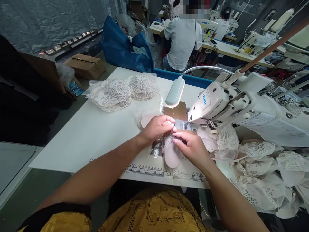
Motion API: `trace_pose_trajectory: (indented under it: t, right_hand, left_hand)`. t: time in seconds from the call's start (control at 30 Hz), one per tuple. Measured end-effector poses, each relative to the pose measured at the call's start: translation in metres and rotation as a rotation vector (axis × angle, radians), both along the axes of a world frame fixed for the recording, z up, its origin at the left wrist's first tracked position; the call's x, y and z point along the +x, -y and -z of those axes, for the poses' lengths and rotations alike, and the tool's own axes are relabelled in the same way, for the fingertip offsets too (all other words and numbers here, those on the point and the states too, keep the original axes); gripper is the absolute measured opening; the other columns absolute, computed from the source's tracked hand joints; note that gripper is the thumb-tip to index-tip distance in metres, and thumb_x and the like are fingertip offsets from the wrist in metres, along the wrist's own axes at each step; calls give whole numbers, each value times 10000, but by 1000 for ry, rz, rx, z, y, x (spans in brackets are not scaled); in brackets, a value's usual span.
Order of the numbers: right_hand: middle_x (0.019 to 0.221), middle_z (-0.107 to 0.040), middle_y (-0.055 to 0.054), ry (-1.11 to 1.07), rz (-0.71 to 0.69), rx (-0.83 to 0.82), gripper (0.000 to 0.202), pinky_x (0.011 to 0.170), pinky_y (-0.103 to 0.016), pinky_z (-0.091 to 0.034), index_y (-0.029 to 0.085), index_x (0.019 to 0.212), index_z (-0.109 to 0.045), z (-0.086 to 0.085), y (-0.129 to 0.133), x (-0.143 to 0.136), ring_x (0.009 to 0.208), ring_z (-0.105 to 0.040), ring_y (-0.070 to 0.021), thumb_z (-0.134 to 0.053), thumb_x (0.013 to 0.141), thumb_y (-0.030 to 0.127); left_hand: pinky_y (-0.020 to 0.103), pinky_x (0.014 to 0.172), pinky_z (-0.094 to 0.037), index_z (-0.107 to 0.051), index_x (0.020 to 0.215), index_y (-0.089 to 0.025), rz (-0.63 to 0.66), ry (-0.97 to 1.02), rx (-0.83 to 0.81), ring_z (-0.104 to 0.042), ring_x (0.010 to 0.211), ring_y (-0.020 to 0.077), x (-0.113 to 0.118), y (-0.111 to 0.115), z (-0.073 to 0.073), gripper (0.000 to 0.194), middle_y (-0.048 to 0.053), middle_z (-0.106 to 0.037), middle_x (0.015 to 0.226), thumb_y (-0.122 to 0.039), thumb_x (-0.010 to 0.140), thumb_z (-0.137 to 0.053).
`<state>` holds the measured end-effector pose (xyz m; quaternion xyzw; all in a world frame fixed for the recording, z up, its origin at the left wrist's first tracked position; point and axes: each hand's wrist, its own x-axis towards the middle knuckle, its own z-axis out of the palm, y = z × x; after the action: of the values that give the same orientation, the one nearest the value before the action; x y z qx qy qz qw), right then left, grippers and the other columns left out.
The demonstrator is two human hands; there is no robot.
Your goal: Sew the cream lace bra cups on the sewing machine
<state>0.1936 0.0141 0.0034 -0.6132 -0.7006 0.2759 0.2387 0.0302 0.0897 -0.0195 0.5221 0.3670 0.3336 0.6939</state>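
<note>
A pale pink bra with lace edging lies in front of me on the sewing table, one moulded cup (172, 153) toward me and the other (146, 120) at the left, partly under my wrist. My left hand (159, 128) is closed, pinching the bra's middle between thumb and fingers. Close against it, my right hand (191, 145) is closed around a slim dark tool (180, 139), mostly covered by the fingers; its kind is unclear. The fingertips of both hands meet just left of the sewing machine's head (207, 101).
Stacked lace cups (118, 91) lie at the table's far left. More lace pieces (263, 164) are heaped at the right. A lamp (175, 91) hangs low beyond my hands. A printed ruler (149, 170) runs along the front edge. A person (181, 42) sits ahead, facing away.
</note>
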Motion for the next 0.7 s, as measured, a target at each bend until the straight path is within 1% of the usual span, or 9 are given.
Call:
trace_pose_trajectory:
  t: [0.2,0.33,0.47,0.57,0.63,0.7]
  right_hand:
    - [1097,-719,-40,-26,45,52,251,842,-373,-501,234,1069,-694,3,2,4,1011,-649,-242,-566,869,315]
    - [1083,-726,-32,-25,51,36,241,864,-376,-496,236,1056,-701,6,1,1,1009,-655,-237,-566,867,301]
    - [1047,-735,-23,-27,46,46,232,835,-369,-497,247,1041,-705,9,0,-3,958,-668,-229,-539,885,289]
    - [1027,-738,-19,-48,50,57,222,818,-357,-502,247,1025,-702,11,2,0,952,-667,-223,-535,889,299]
    - [1067,-726,-23,-47,77,71,243,829,-347,-505,247,1064,-687,13,5,8,984,-658,-219,-532,895,326]
    - [1105,-711,-34,20,134,98,287,818,-348,-508,246,1130,-656,18,9,19,989,-652,-223,-514,904,352]
  left_hand:
    - [269,663,-509,-606,972,-134,-28,10,14,-664,730,159,0,0,-2,225,74,-722,823,-254,789,-657]
    - [258,669,-505,-598,967,-132,-18,32,9,-658,729,146,1,2,-2,199,72,-719,815,-236,804,-643]
    - [277,743,-508,-588,964,-130,-6,80,-6,-656,757,142,2,3,-1,187,53,-702,783,-222,810,-641]
    - [299,784,-503,-591,982,-128,-4,73,6,-658,803,159,-1,0,-5,218,64,-702,812,-251,811,-645]
    - [290,745,-492,-602,975,-135,-27,-14,94,-643,773,159,-5,-1,-12,218,58,-692,807,-298,832,-619]
    - [274,668,-459,-622,961,-154,-61,-221,297,-600,700,151,-9,2,-20,224,31,-656,747,-347,856,-580]
